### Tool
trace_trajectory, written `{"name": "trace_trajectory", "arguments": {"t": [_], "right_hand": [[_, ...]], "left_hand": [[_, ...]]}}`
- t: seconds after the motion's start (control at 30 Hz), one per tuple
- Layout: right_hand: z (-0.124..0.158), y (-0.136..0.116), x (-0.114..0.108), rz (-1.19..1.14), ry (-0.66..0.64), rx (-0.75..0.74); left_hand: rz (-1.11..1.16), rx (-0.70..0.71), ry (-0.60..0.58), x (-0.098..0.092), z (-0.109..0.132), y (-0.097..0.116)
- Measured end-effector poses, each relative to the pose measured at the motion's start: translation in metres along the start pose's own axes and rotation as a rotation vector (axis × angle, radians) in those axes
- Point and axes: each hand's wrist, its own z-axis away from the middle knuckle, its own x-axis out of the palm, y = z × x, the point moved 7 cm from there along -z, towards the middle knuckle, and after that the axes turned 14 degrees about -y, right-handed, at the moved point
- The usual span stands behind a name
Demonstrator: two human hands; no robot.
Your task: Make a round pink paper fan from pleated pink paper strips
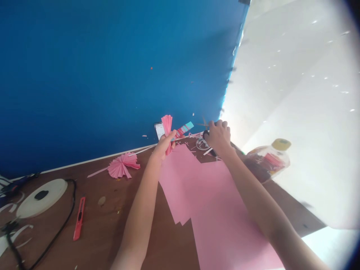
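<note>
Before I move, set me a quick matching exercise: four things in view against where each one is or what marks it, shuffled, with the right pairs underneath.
Things
1. Pleated pink paper
2. Scissors
3. Box cutter
4. See-through container

Places and marks
A. Lying on the brown tabletop, beside a black cable
B. Topped by a yellow lid
C. Held in the left hand
D. In the right hand

Pairs: 1-C, 2-D, 3-A, 4-B
</note>
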Motion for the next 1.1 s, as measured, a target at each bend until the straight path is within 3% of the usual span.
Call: {"name": "trace_trajectory", "arguments": {"t": [0.07, 0.17, 0.27, 0.43, 0.63, 1.1], "right_hand": [[-0.002, 0.002, -0.005, -0.071, -0.041, -0.005], [0.007, 0.003, -0.01, -0.141, -0.247, -0.025], [0.037, -0.003, -0.034, 0.008, -0.299, -0.032], [0.084, -0.029, -0.062, 0.038, -0.347, -0.218], [0.084, -0.051, -0.053, 0.002, -0.442, -0.411], [0.059, -0.05, -0.028, -0.134, -0.475, -0.446]], "left_hand": [[0.013, 0.0, 0.001, -0.001, 0.001, 0.002], [0.044, 0.026, -0.021, -0.002, 0.001, 0.005], [0.075, 0.017, 0.0, -0.005, 0.001, 0.004], [0.081, -0.009, 0.063, -0.012, 0.002, -0.001], [0.069, -0.024, -0.009, -0.008, 0.0, -0.005], [0.068, -0.055, -0.061, -0.004, 0.0, -0.008]]}}
